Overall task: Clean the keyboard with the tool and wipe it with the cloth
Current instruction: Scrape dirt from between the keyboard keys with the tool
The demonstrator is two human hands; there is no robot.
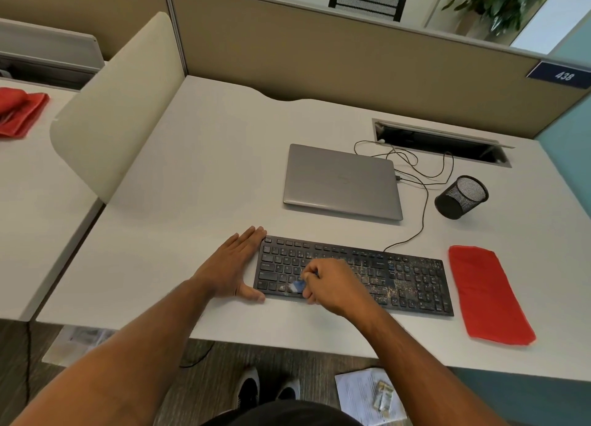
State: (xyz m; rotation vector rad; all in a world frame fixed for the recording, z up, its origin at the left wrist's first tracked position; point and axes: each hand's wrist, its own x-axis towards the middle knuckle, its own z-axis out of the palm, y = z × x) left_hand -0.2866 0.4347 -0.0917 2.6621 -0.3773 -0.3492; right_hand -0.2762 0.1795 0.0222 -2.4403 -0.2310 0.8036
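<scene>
A black keyboard lies on the white desk, its middle and right keys speckled with pale crumbs. My right hand grips a small blue and white cleaning tool whose tip is on the keys at the lower left of the keyboard. My left hand lies flat with straight fingers against the keyboard's left edge, thumb at its front corner. A folded red cloth lies just right of the keyboard.
A shut grey laptop sits behind the keyboard with cables trailing to a desk slot. A black mesh pen cup lies tipped at the right. Another red cloth lies on the neighbouring desk. Papers lie on the floor.
</scene>
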